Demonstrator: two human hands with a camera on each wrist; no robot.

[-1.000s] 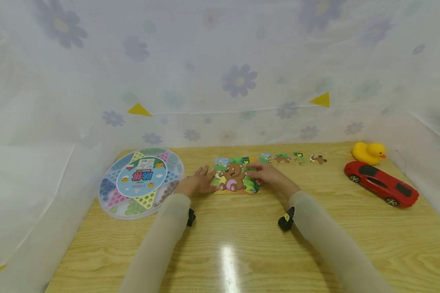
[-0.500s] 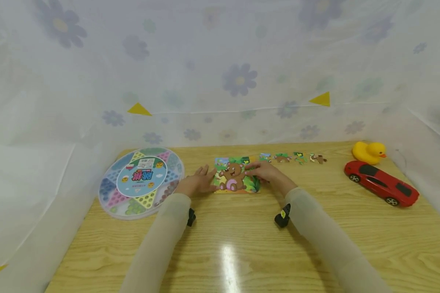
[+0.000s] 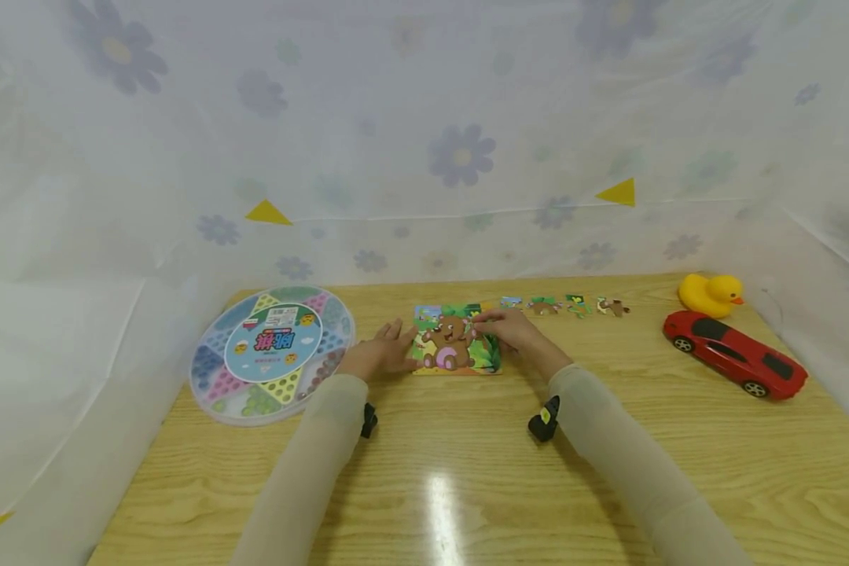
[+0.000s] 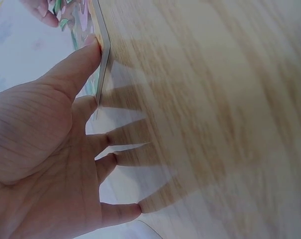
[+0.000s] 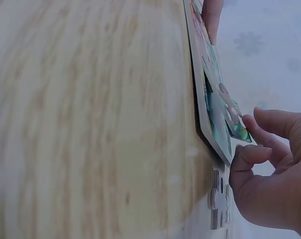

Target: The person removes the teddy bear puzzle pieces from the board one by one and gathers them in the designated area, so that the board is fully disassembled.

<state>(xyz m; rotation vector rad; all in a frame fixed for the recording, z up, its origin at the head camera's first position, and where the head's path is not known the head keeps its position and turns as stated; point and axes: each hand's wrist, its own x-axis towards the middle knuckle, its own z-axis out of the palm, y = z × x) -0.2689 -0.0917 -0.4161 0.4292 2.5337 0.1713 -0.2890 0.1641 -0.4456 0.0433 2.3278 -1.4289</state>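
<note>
A bear jigsaw puzzle [image 3: 451, 346] lies flat on the table between both hands. At its left edge rests my left hand [image 3: 380, 351], fingers spread; the left wrist view shows the thumb [image 4: 80, 64] pressing on the puzzle's rim. My right hand [image 3: 518, 334] is over the puzzle's right side, fingers bent. In the right wrist view its fingertips pinch the end of a puzzle piece [image 5: 234, 115], which slants up off the puzzle board [image 5: 210, 127]. The board's picture shows below that piece.
Several loose puzzle pieces [image 3: 545, 306] lie in a row right of the puzzle. A round Chinese checkers set [image 3: 272, 346] is at the left. A yellow rubber duck [image 3: 709, 295] and a red toy car [image 3: 734, 354] stand at the right. A flowered sheet [image 3: 368, 173] hangs behind.
My right hand has shifted slightly left and inward over the puzzle, with the piece at its fingertips. The left hand has stayed in place.
</note>
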